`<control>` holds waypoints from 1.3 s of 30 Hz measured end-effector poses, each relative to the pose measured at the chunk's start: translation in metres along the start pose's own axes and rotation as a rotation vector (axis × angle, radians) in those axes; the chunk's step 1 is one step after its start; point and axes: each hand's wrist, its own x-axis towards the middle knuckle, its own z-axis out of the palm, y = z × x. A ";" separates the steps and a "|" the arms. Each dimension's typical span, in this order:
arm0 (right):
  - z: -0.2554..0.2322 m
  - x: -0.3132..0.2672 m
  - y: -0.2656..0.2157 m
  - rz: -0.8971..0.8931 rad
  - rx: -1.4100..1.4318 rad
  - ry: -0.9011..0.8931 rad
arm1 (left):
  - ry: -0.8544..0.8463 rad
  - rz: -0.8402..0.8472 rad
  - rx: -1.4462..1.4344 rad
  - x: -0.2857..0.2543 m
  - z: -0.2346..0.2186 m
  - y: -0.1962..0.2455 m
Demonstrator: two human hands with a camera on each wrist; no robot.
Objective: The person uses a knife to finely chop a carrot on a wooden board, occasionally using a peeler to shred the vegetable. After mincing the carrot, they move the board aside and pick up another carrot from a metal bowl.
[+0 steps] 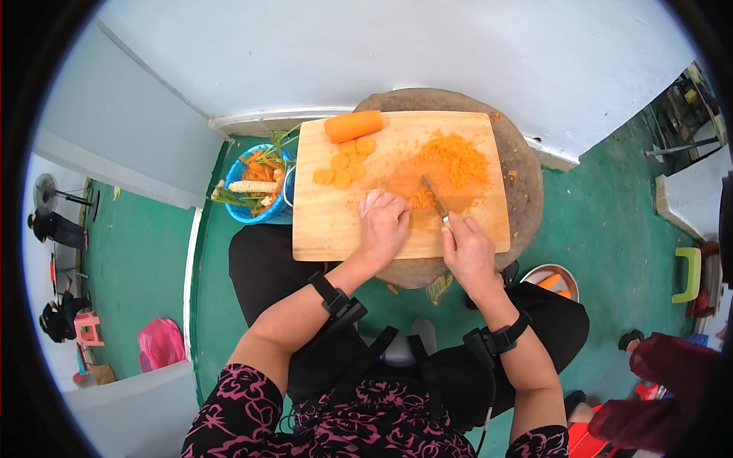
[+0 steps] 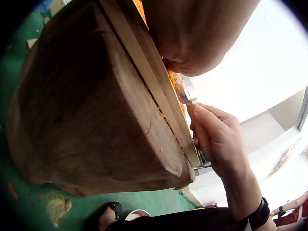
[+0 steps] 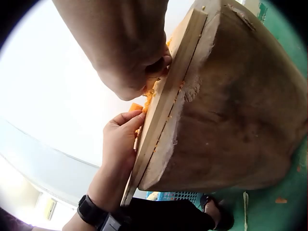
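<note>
My right hand (image 1: 469,256) grips the handle of a knife (image 1: 436,196), its blade lying over the wooden cutting board (image 1: 328,237). Beside the blade, my left hand (image 1: 384,221) has its fingers bent, pinching carrot pieces (image 3: 145,109) down on the board; the hand mostly hides them. Chopped bits (image 1: 421,200) lie between its fingertips and the knife. Farther back on the right spreads a heap of finely diced carrot (image 1: 456,159). A thick peeled carrot (image 1: 353,127) lies at the far left, with several round carrot slices (image 1: 340,162) in front of it.
The board rests on a broad wooden stump (image 1: 527,183) close to a white wall (image 1: 427,46). To the left stands a blue basket (image 1: 248,214) of vegetable scraps. On the green floor at right, a metal bowl (image 1: 571,279) holds carrots. Another person's dark red sleeve (image 1: 664,374) shows lower right.
</note>
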 end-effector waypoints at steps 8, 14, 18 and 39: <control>-0.001 -0.007 -0.012 0.021 0.137 0.000 | 0.011 -0.061 -0.049 0.000 0.001 -0.001; 0.001 -0.009 -0.020 0.020 0.099 0.014 | -0.013 -0.073 -0.059 0.000 0.000 0.000; 0.004 -0.011 -0.020 0.006 0.090 0.002 | -0.020 -0.070 -0.068 0.000 0.002 -0.002; 0.001 -0.008 -0.017 0.011 0.142 -0.049 | -0.020 -0.084 -0.114 0.000 0.003 -0.005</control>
